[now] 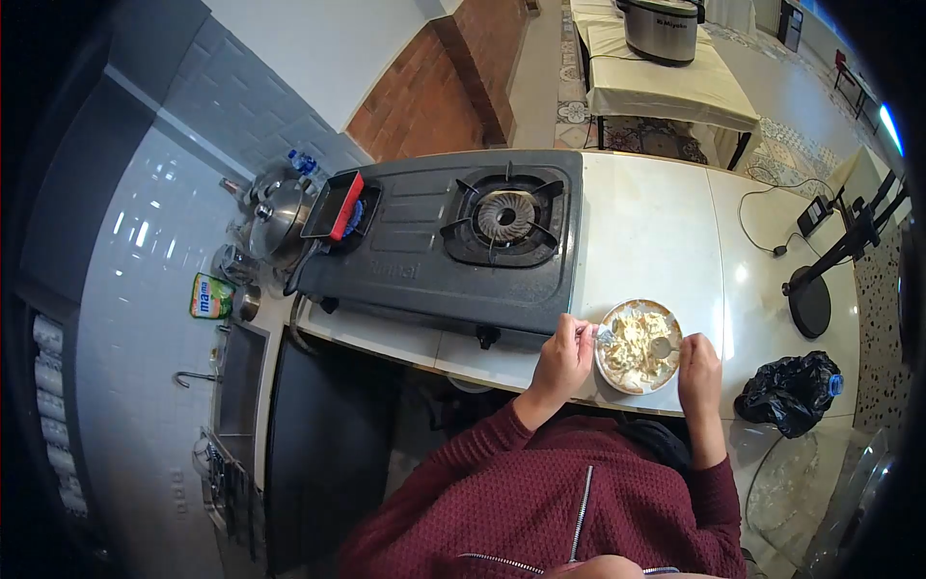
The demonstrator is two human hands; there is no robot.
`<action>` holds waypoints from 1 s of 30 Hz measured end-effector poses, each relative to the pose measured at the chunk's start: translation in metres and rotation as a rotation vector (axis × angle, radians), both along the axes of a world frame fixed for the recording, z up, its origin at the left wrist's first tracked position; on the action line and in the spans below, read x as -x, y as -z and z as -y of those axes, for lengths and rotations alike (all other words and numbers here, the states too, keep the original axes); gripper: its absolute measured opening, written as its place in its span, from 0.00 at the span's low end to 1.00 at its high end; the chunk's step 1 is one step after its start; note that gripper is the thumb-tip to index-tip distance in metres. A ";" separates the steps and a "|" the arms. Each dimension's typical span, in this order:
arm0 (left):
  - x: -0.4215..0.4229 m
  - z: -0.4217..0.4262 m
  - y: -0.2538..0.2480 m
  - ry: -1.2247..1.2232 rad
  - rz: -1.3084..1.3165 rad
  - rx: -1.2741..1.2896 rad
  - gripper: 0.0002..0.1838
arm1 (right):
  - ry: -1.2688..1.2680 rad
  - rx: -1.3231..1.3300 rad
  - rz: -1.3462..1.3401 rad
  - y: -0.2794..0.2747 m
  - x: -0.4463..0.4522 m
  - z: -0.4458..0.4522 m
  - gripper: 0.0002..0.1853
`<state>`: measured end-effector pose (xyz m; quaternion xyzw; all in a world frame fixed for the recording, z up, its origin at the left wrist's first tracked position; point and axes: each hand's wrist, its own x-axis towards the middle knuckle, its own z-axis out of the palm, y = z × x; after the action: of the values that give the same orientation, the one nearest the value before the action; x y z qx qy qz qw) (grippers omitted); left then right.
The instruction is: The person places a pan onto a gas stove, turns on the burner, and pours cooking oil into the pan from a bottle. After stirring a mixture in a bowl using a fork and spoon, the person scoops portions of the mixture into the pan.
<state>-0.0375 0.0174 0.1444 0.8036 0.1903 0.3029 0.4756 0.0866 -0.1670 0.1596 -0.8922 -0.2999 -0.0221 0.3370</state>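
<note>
A round bowl (637, 386) of pale yellow, shredded-looking food (635, 338) rests on the white tiled counter, right of the stove. At its left rim my left hand (565, 362) is closed on a fork (606, 338), whose head reaches over the food. My right hand (699, 372) is at the right rim, fingers closed round the handle of a spoon (661, 347); the spoon's bowl lies on the food.
The black two-burner stove (415, 241) carries a red-edged pan (338, 206) on its left burner. A black plastic bag (791, 391) and a black stand (810, 301) are on the right. Behind, a rice cooker (662, 34) sits on a covered table (666, 92).
</note>
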 end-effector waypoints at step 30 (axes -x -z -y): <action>0.008 0.000 -0.005 0.037 0.203 0.072 0.06 | -0.060 -0.139 0.138 -0.028 -0.012 0.029 0.05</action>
<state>-0.0450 0.0175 0.1492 0.7544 0.1370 0.3669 0.5267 0.0983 -0.1956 0.1872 -0.8536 -0.3468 -0.0941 0.3771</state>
